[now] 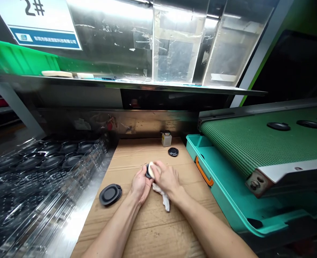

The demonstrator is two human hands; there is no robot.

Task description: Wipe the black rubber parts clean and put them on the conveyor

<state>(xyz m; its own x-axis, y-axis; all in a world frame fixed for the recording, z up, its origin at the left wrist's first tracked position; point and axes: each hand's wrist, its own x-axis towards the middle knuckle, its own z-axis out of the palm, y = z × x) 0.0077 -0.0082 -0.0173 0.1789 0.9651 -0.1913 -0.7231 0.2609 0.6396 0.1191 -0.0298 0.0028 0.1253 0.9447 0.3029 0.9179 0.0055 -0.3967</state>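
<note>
My left hand is closed around the edge of a round black plastic lid, tilted up above the cardboard. With closed fingers, my right hand presses a cream-coloured sponge pad against that lid's face. Much of the lid is hidden behind the pad and fingers. A crumpled white cloth hangs or lies just below my right hand; I cannot tell whether it is held. To the left lie stacked black lids. Another black lid rests farther back, near a small translucent bottle.
Clear plastic trays with black lids fill the left side. On the right, a green conveyor belt carries several black lids above a teal bin with an orange handle. A metal shelf crosses overhead, bearing a green crate.
</note>
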